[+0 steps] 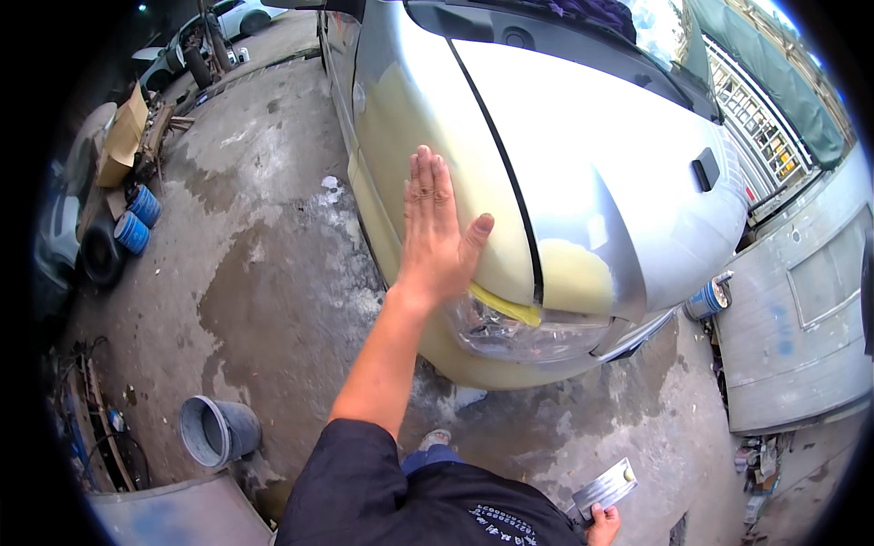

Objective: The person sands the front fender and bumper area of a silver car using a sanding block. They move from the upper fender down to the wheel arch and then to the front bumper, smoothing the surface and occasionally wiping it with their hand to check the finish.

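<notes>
My left hand (431, 227) is laid flat, palm down, on the pale yellow and silver-white front fender (482, 173) of a vehicle. Its fingers are stretched out side by side, with the thumb held away to the right. Just below the hand, a yellow strip (505, 307) runs along the top edge of the clear headlight (528, 338). Low at the right, my right hand (602, 526) grips a flat, silver-grey rectangular plate (605, 487) with a small yellow dab near its far corner. A yellowish patch (574, 276) marks the hood (583, 118), across a dark gap from the fender.
A grey bucket (218, 430) stands on the stained concrete floor (273, 300) at the left. Farther off are blue cans (133, 233), a tire (100, 253) and a cardboard box (123, 136). At the right, a grey panel (801, 300) stands beside a blue can (706, 299).
</notes>
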`<state>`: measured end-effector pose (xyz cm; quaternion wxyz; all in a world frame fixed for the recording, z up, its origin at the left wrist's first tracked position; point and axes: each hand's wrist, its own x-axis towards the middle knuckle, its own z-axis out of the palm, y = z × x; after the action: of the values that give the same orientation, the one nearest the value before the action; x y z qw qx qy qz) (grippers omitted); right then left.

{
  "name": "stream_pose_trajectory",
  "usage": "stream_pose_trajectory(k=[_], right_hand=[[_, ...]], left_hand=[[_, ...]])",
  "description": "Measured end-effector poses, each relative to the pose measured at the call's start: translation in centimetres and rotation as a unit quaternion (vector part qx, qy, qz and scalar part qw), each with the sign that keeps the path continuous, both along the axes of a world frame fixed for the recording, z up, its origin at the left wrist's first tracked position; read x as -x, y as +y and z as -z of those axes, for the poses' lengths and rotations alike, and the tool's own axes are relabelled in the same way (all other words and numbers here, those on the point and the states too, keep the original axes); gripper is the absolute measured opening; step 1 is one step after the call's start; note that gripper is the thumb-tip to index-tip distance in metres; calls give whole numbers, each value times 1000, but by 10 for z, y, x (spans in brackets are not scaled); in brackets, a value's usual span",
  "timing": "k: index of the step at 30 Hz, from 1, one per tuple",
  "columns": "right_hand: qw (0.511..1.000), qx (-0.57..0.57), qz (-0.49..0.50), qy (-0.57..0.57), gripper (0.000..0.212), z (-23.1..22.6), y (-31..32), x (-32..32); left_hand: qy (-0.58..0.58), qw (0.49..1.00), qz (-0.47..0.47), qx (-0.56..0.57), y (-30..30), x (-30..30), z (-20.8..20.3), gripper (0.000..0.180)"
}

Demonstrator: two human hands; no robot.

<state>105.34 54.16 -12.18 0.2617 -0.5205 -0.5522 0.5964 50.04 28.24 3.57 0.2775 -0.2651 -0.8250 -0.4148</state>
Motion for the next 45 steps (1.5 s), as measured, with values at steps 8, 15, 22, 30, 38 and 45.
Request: stream_pose_trajectory(k=[8,15,22,30,38,45], right_hand=[[999,-1,19,28,24,15,1,-7],[999,4,33,33,21,18,-6,-10],[1000,3,16,23,21,3,-13,6],[999,9,21,32,22,0,-16,9],[998,17,54,36,19,8,-14,-10],[994,33,90,56,11,17,-18,-25]], left_hand=[[43,998,-28,47,-14,49,-37,90],[106,979,-72,159,-20,54,-55,87],[142,962,-21,231,-2,-10,-35,85],[163,945,15,283,16,-66,-11,83],[128,933,-69,329,16,-12,-50,86],[131,929,-78,338,32,-22,-50,96]])
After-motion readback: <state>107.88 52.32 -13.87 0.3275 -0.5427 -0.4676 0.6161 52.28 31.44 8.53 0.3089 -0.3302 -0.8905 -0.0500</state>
